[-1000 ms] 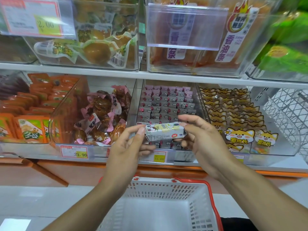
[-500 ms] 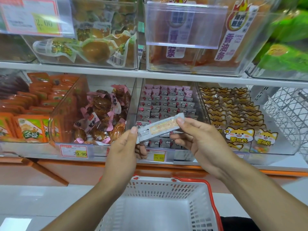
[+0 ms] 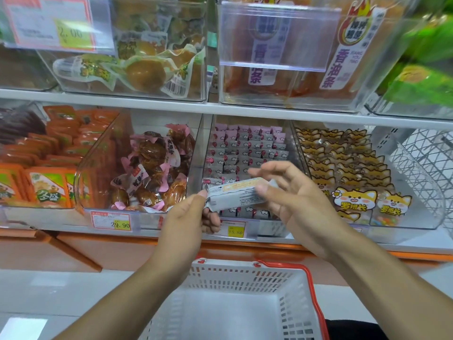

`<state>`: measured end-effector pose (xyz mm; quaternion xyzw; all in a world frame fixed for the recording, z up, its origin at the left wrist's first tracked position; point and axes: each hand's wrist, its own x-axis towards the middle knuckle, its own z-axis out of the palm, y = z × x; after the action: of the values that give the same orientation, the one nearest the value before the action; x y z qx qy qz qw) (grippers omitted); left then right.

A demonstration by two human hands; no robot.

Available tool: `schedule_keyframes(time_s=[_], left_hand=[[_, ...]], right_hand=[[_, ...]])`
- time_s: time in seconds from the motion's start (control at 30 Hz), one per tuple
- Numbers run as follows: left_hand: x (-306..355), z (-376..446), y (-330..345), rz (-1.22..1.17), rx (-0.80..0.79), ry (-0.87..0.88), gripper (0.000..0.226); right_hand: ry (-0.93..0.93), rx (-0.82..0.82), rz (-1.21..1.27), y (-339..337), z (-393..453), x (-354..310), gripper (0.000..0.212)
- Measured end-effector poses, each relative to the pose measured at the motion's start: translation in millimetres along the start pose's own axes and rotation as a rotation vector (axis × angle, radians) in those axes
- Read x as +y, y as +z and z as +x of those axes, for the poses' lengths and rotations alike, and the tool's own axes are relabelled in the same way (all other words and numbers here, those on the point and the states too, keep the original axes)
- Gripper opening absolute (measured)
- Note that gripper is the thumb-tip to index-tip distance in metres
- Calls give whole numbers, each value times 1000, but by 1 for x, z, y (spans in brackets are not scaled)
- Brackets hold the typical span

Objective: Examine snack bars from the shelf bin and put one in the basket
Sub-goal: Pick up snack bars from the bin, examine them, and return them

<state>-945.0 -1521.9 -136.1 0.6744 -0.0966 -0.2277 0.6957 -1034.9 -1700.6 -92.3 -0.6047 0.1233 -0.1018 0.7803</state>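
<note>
Head view: the snack bar (image 3: 239, 195) now lies flatter than half a second ago, printed back up, held above the basket (image 3: 247, 273) before the shelf bin (image 3: 247, 153); left hand (image 3: 182, 227) and right hand (image 3: 297, 204) each pinch an end.

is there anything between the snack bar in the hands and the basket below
Nothing visible blocks it. The snack bar is pinched at its ends by the left hand and right hand, in front of the shelf bin. The white basket sits open below, and what shows of its inside is bare.
</note>
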Motion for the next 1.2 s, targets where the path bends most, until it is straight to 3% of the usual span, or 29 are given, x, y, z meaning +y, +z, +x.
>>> schedule_keyframes(time_s=[0.1,0.23,0.3,0.4,0.47,0.57,0.63,0.77,0.9,0.97,1.07,1.2], left_hand=[[-1,1,1,-52,-30,-84,61],[-4,1,0,-145,-91,-197,38],[-4,1,1,-141,-144,-190,44],[-2,1,5,-69,-226,-108,53],[-2,0,7,96,-229,3,42],[-6,-7,9,371,-229,228,15],[-10,-10,9,610,-252,393,4],[-13,-11,10,879,-267,587,19],[-15,-7,7,960,-258,626,33],[-17,-6,7,1018,-262,626,39],[-20,-7,8,1070,-282,614,43],[-24,-6,9,1102,-293,592,45]], right_hand=[[-99,-176,-252,-5,-4,-3,54],[-180,-119,-353,-6,-4,-5,41],[-232,-27,-367,-7,-1,-8,39],[-324,236,-434,-17,6,-12,34],[-391,407,-624,-27,11,-14,38],[-396,485,-840,-39,16,-10,35],[-382,474,-945,-45,20,-6,32],[-284,390,-1175,-52,25,-4,31],[-255,258,-1368,-53,26,-3,23],[-248,183,-1602,-52,28,-2,18],[-202,70,-1898,-52,32,3,33],[-217,229,-1957,-50,33,-7,40]])
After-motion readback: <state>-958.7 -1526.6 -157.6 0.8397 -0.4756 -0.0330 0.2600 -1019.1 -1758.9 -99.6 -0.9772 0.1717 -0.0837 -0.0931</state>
